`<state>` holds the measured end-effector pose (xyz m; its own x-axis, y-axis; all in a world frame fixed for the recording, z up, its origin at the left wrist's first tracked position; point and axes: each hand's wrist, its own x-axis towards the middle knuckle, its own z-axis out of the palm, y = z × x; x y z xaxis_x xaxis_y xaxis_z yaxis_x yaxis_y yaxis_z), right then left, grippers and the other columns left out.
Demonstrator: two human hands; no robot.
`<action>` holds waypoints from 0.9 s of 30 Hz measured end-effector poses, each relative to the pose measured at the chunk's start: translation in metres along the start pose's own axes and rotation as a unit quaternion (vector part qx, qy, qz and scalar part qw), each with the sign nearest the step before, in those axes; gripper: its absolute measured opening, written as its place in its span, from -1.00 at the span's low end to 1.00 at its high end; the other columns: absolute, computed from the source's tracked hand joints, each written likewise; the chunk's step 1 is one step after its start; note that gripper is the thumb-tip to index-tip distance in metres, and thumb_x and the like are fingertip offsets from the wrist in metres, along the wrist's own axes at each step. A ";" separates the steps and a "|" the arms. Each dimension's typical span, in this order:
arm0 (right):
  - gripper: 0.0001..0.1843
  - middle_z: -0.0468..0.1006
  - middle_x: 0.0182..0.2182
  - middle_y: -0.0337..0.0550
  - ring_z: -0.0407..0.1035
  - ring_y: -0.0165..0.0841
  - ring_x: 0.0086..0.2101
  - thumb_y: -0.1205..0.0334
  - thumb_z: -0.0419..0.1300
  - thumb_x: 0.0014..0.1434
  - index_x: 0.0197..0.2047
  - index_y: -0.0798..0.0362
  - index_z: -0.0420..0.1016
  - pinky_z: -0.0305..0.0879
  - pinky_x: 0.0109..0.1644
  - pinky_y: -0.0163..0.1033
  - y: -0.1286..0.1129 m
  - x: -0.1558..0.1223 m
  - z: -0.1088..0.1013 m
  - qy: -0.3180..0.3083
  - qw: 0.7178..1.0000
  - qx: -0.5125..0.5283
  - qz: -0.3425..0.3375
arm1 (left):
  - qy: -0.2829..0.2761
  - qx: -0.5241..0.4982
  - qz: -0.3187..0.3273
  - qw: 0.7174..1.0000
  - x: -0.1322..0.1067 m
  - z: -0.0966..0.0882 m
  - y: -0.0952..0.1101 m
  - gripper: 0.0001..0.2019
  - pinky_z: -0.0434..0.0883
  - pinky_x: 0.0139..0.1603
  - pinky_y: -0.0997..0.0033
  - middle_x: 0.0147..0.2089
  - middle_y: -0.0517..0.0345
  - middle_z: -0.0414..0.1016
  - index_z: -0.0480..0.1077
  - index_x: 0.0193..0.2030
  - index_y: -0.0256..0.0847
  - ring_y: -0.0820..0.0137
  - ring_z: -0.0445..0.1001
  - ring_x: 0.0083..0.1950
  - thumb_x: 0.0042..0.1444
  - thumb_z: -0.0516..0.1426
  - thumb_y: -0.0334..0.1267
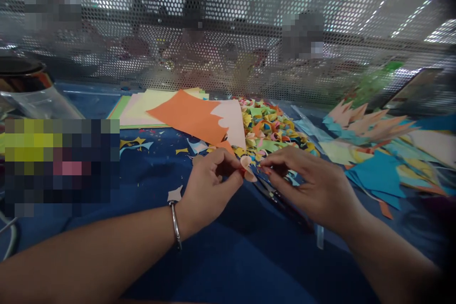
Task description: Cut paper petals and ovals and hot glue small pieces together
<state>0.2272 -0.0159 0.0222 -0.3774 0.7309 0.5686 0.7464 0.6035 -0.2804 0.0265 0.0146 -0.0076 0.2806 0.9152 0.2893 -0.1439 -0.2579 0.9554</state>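
My left hand is closed in a pinch on a small curled paper piece, pale pink with a bit of orange at its base. Just to its right, the fingertips of my right hand are drawn together; whether anything is between them I cannot make out. Under the right hand lies a pair of scissors, its handles partly hidden by the hand. Beyond both hands, an orange paper sheet with a cut edge overlaps a pale pink sheet with a scalloped edge.
A heap of colourful paper scraps lies behind the right hand. Stacked paper sheets are at the back left. Pointed paper shapes and blue paper pieces lie at right. A perforated metal screen stands behind the blue table.
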 end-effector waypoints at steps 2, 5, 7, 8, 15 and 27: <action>-0.87 0.61 -0.28 -0.16 0.52 -0.32 -0.29 0.38 0.17 0.27 -0.14 -0.01 0.48 0.41 -0.19 -0.22 -0.004 0.000 -0.001 0.000 1.000 0.009 -0.010 | -0.009 0.004 -0.001 1.000 0.000 0.000 0.000 -0.94 0.42 -0.30 0.50 -0.40 0.22 0.47 0.37 -0.38 -0.22 0.51 0.49 -0.37 0.01 0.18 -0.42; -0.86 0.61 -0.27 -0.14 0.52 -0.31 -0.28 0.40 0.17 0.27 -0.15 0.00 0.47 0.42 -0.18 -0.21 -0.008 0.001 -0.001 0.000 1.000 0.014 -0.024 | -0.020 0.028 0.001 0.999 0.000 -0.001 -0.001 -0.96 0.41 -0.30 0.49 -0.40 0.20 0.47 0.38 -0.38 -0.22 0.50 0.47 -0.36 0.02 0.17 -0.41; -0.86 0.62 -0.27 -0.13 0.53 -0.31 -0.27 0.43 0.18 0.26 -0.15 0.01 0.47 0.43 -0.16 -0.22 -0.009 0.001 0.000 0.003 0.999 0.012 -0.033 | -0.024 0.047 0.000 0.999 -0.001 -0.001 -0.001 -0.96 0.40 -0.31 0.48 -0.39 0.18 0.48 0.39 -0.38 -0.22 0.49 0.46 -0.35 0.03 0.16 -0.41; -0.85 0.62 -0.28 -0.13 0.53 -0.31 -0.27 0.43 0.18 0.26 -0.15 0.02 0.47 0.43 -0.16 -0.22 -0.009 0.001 0.000 0.004 0.999 0.010 -0.036 | -0.026 0.054 -0.001 0.998 -0.001 -0.002 -0.001 -0.96 0.39 -0.31 0.48 -0.39 0.18 0.49 0.39 -0.37 -0.22 0.49 0.46 -0.35 0.02 0.16 -0.41; -0.88 0.62 -0.28 -0.09 0.53 -0.31 -0.26 0.41 0.19 0.27 -0.15 0.04 0.48 0.45 -0.15 -0.22 -0.010 -0.001 0.001 0.024 0.999 -0.008 -0.046 | -0.028 0.087 -0.010 0.996 -0.001 -0.001 0.002 -0.92 0.35 -0.43 0.55 -0.44 0.23 0.46 0.39 -0.38 -0.21 0.53 0.42 -0.44 -0.02 0.12 -0.45; -0.85 0.66 -0.27 -0.13 0.55 -0.32 -0.27 0.39 0.15 0.30 -0.13 -0.01 0.49 0.46 -0.18 -0.20 -0.015 -0.001 0.002 0.005 0.999 -0.012 -0.038 | -0.027 0.145 0.022 0.989 -0.002 0.000 0.005 -0.90 0.38 -0.44 0.54 -0.43 0.21 0.47 0.42 -0.43 -0.19 0.52 0.42 -0.44 -0.03 0.13 -0.46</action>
<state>0.2156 -0.0246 0.0242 -0.4286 0.6800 0.5949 0.7291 0.6492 -0.2167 0.0247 0.0113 -0.0034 0.3310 0.8855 0.3261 0.1183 -0.3818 0.9166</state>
